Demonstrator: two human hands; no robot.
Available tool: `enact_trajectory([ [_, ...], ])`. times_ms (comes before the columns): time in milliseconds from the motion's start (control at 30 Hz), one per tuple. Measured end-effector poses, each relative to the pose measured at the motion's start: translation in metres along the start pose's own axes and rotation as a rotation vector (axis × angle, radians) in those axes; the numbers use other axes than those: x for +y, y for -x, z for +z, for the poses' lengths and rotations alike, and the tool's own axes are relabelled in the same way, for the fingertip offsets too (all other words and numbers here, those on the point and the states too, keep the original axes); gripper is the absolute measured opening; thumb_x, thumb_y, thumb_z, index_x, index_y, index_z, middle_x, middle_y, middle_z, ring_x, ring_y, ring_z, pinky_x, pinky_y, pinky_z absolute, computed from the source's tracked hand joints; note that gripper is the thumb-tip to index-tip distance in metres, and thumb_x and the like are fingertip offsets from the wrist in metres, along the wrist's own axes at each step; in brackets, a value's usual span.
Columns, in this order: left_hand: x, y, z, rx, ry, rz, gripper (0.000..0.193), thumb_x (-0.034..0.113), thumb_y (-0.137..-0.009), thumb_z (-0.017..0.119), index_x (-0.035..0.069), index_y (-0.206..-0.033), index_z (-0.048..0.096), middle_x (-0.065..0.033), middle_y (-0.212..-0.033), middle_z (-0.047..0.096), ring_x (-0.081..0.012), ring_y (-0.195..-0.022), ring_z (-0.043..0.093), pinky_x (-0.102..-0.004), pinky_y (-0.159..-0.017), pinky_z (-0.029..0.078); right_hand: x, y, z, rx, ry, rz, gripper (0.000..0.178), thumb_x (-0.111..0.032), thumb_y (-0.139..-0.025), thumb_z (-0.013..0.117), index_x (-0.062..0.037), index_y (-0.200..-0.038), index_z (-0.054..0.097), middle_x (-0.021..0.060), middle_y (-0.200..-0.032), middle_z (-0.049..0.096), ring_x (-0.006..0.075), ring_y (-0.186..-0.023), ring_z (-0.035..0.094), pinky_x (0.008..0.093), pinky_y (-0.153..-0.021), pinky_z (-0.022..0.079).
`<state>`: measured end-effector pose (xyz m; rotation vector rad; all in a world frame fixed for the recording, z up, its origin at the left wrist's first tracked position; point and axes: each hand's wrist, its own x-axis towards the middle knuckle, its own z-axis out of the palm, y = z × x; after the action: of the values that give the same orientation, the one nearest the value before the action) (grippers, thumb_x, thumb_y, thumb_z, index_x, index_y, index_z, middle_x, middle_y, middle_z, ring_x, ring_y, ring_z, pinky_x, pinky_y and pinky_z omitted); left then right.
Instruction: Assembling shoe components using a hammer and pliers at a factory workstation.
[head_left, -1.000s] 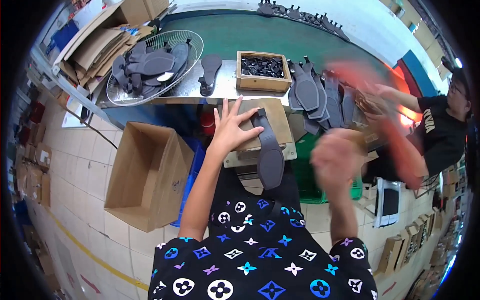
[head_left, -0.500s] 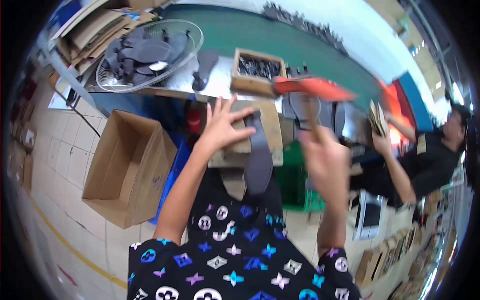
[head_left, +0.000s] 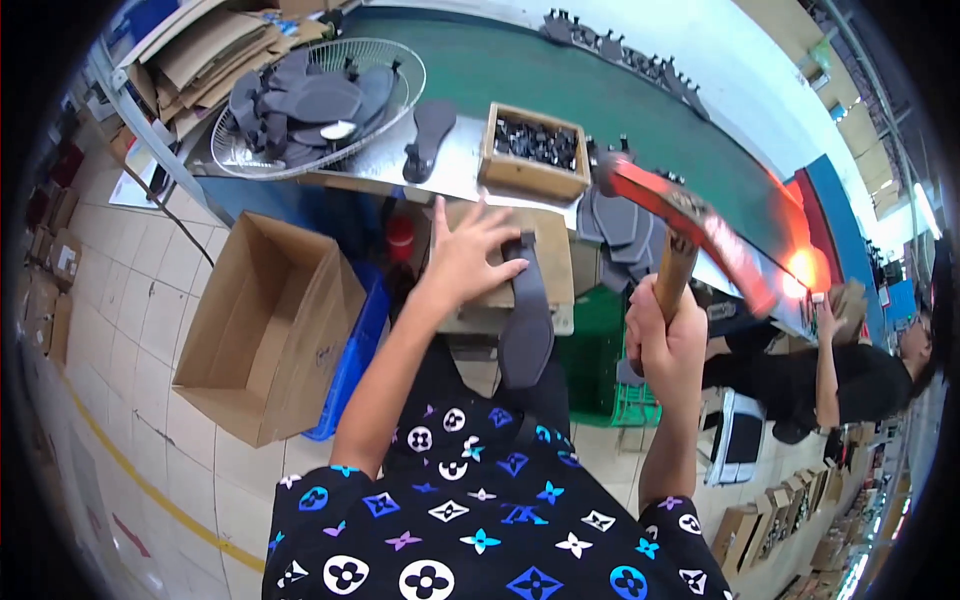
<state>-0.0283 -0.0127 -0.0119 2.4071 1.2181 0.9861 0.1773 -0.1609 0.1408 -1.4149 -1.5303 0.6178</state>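
My left hand [head_left: 466, 255] lies flat with fingers spread on a wooden block [head_left: 548, 262], pressing the top of a dark grey shoe sole [head_left: 527, 320] that hangs over the block's near edge. My right hand [head_left: 665, 340] is clenched on the wooden handle of a hammer [head_left: 686, 228] with a red head, raised above and to the right of the sole.
A wooden box of small black parts [head_left: 535, 152], a wire fan guard full of soles [head_left: 318, 103] and more soles [head_left: 612, 222] lie on the metal bench. An open cardboard box [head_left: 265, 325] stands on the floor at left. Another person [head_left: 845, 370] works at right.
My right hand has taken up the hammer and swung it up from the right; the red head now sits higher and nearer the block. My left hand stays on the sole.
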Motion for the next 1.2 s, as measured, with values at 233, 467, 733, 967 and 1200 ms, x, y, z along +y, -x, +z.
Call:
enact_trajectory([
  [233, 0.093, 0.009, -0.064, -0.412, 0.682, 0.272, 0.022, 0.023, -0.089, 0.069, 0.003, -0.078, 0.067, -0.0138, -0.07, 0.061, -0.0293, -0.064, 0.063, -0.0387, -0.058, 0.047, 0.056, -0.033, 0.017, 0.045, 0.387, -0.207, 0.023, -0.014, -0.093, 0.068, -0.0003, -0.111, 0.065, 0.0125, -0.074, 0.064, 0.023, -0.063, 0.065, 0.0327, -0.059, 0.049],
  [467, 0.146, 0.035, -0.124, -0.389, 1.113, -0.045, 0.021, 0.007, -0.086, 0.074, -0.005, -0.071, 0.064, -0.01, -0.061, 0.056, -0.0176, -0.05, 0.052, -0.0303, -0.047, 0.037, 0.091, -0.042, 0.048, -0.42, 0.778, -0.377, 0.043, -0.025, -0.088, 0.07, -0.004, -0.125, 0.063, 0.0137, -0.138, 0.056, 0.0288, -0.121, 0.055, 0.0387, -0.094, 0.048],
  [733, 0.139, 0.043, -0.113, -0.37, 1.146, -0.208, 0.023, 0.006, -0.088, 0.072, -0.005, -0.069, 0.063, -0.0085, -0.06, 0.056, -0.0137, -0.051, 0.051, -0.0291, -0.047, 0.035, 0.048, -0.011, 0.02, -0.43, -0.49, -0.116, 0.046, -0.04, -0.094, 0.065, 0.0025, -0.108, 0.071, 0.0221, -0.119, 0.068, 0.034, -0.108, 0.066, 0.0419, -0.095, 0.05],
  [967, 0.142, 0.044, -0.109, -0.361, 1.131, -0.107, 0.021, 0.007, -0.086, 0.075, -0.003, -0.071, 0.065, -0.0075, -0.062, 0.057, -0.0121, -0.051, 0.053, -0.027, -0.046, 0.038, 0.034, 0.003, 0.027, -0.447, -0.886, -0.172, 0.039, -0.03, -0.09, 0.073, 0.0065, -0.102, 0.071, 0.0258, -0.102, 0.072, 0.0382, -0.097, 0.069, 0.0465, -0.085, 0.053],
  [1200, 0.143, 0.036, -0.097, -0.677, 1.318, -0.067, 0.016, 0.013, -0.093, 0.07, -0.003, -0.09, 0.071, -0.0096, -0.077, 0.065, -0.0169, -0.066, 0.062, -0.0294, -0.059, 0.046, 0.039, -0.012, 0.012, -0.582, -0.831, -0.328, 0.035, -0.033, -0.086, 0.075, 0.0013, -0.095, 0.07, 0.0188, -0.097, 0.071, 0.0309, -0.081, 0.065, 0.0407, -0.076, 0.051],
])
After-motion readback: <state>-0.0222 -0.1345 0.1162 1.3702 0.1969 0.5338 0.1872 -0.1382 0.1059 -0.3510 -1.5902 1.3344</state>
